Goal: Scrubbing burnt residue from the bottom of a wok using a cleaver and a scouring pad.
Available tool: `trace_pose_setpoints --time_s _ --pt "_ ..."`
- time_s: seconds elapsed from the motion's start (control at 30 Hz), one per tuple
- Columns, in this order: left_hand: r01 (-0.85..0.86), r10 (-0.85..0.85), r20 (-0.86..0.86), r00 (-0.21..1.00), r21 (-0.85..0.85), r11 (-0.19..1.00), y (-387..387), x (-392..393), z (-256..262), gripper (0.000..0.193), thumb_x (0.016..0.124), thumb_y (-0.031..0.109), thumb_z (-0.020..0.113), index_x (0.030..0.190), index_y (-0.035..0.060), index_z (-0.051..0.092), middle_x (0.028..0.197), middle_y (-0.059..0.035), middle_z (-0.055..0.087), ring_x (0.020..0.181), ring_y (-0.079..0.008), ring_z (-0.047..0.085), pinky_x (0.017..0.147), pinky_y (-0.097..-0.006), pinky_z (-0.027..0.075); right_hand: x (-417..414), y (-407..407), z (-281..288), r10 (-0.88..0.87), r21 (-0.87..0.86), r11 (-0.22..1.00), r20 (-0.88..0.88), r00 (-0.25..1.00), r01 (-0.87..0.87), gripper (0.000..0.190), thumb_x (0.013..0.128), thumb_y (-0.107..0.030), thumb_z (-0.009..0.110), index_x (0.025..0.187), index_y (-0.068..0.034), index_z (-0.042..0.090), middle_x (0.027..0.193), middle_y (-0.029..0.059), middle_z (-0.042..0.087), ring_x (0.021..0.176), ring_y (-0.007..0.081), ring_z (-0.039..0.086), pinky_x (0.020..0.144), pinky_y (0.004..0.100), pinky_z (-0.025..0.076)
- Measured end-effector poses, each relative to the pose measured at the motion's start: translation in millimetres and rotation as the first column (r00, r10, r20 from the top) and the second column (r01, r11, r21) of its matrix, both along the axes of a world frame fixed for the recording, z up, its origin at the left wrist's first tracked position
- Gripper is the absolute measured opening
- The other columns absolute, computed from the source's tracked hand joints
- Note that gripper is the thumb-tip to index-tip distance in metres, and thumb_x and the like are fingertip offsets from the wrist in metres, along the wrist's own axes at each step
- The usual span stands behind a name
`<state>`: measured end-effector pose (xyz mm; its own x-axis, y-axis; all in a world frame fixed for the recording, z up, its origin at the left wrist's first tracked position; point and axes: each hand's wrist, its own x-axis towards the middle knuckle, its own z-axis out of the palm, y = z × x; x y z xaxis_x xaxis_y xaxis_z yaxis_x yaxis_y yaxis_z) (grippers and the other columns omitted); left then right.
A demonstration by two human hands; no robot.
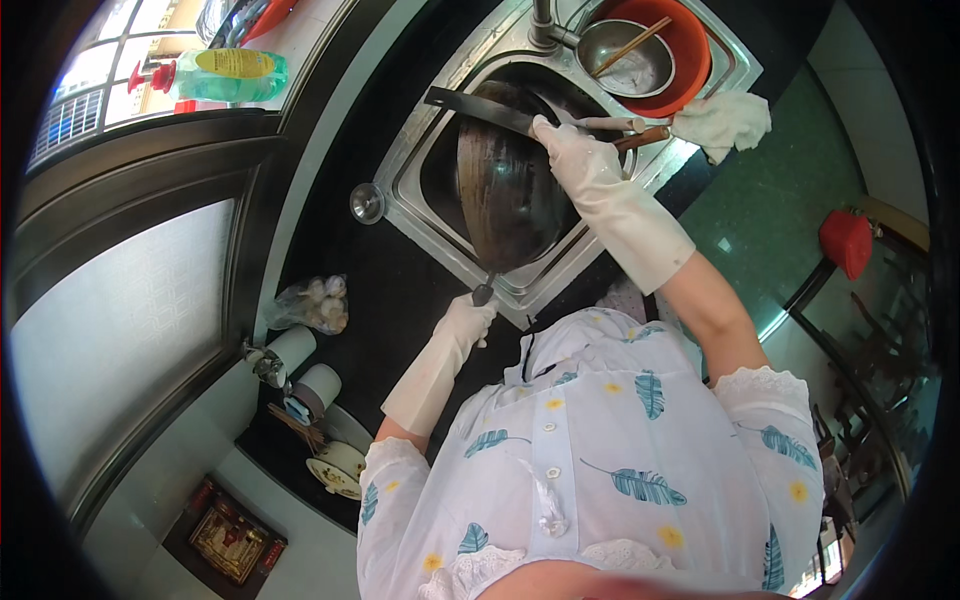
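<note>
My left hand (466, 322), in a white rubber glove, grips the dark handle (484, 294) of a wok (502, 195). The wok is tipped on its side in the steel sink (420, 217), its dark, scorched surface showing. Across its upper part, my right hand (581, 154), also gloved, holds a long dark flat blade (480, 111) with a hole near its far end, apparently a kitchen knife. Just beyond the right glove, a pale handle (615, 124) and a brown wooden handle (645, 139) stick out; what they belong to is hidden.
Beside the faucet (541, 30), a red basin (694, 52) holds a metal bowl (622, 82) with chopsticks. A white cloth (724, 124) hangs over the sink's corner. On the black counter lie a drain strainer (367, 203) and a bag of garlic (319, 304). A soap bottle (225, 75) stands by the window.
</note>
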<state>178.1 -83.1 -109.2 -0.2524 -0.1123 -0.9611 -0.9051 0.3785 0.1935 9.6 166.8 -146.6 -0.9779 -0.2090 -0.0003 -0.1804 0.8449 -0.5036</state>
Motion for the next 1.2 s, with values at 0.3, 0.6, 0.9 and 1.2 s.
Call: trace_pose_setpoints --time_s 0.3,0.6,0.9,1.2 --pt "-0.005 0.005 -0.027 1.000 0.014 1.000 -6 0 -2 0.022 0.090 0.021 0.069 0.075 0.0115 0.055 0.059 0.0019 0.048 0.046 -0.0114 0.044 0.043 -0.0314 0.041 8 -7 4 0.031 -0.052 0.998 -0.011 0.999 -0.031 0.038 0.094 -0.012 0.049 0.130 -0.022 0.052 0.092 0.0145 0.066 0.076 0.0346 0.070 0.065 0.0455 0.057" --pt "0.008 -0.009 -0.022 1.000 -0.042 0.999 -8 6 -8 0.023 0.088 0.022 0.071 0.075 0.0095 0.057 0.059 0.0004 0.050 0.046 -0.0112 0.046 0.042 -0.0309 0.042 -9 2 13 0.070 0.006 0.997 0.279 0.958 -0.074 0.032 0.096 -0.014 0.048 0.128 -0.019 0.049 0.099 0.0178 0.066 0.087 0.0387 0.070 0.073 0.0489 0.056" --pt "0.042 -0.041 0.015 0.999 -0.072 0.997 -4 4 -11 0.022 0.087 0.022 0.071 0.075 0.0081 0.058 0.059 -0.0008 0.051 0.044 -0.0116 0.046 0.040 -0.0312 0.042 14 1 20 0.134 0.095 0.985 0.123 0.983 -0.146 0.030 0.095 -0.010 0.049 0.122 -0.022 0.054 0.083 0.0117 0.064 0.071 0.0340 0.069 0.057 0.0462 0.056" --pt "0.060 -0.056 0.040 0.998 -0.094 0.994 1 0 -11 0.021 0.087 0.020 0.072 0.076 0.0072 0.060 0.058 -0.0009 0.050 0.044 -0.0120 0.046 0.041 -0.0324 0.043 29 11 14 0.203 0.179 0.960 0.074 0.976 -0.214 0.032 0.098 -0.017 0.046 0.128 -0.025 0.052 0.087 0.0102 0.065 0.072 0.0292 0.072 0.057 0.0443 0.057"
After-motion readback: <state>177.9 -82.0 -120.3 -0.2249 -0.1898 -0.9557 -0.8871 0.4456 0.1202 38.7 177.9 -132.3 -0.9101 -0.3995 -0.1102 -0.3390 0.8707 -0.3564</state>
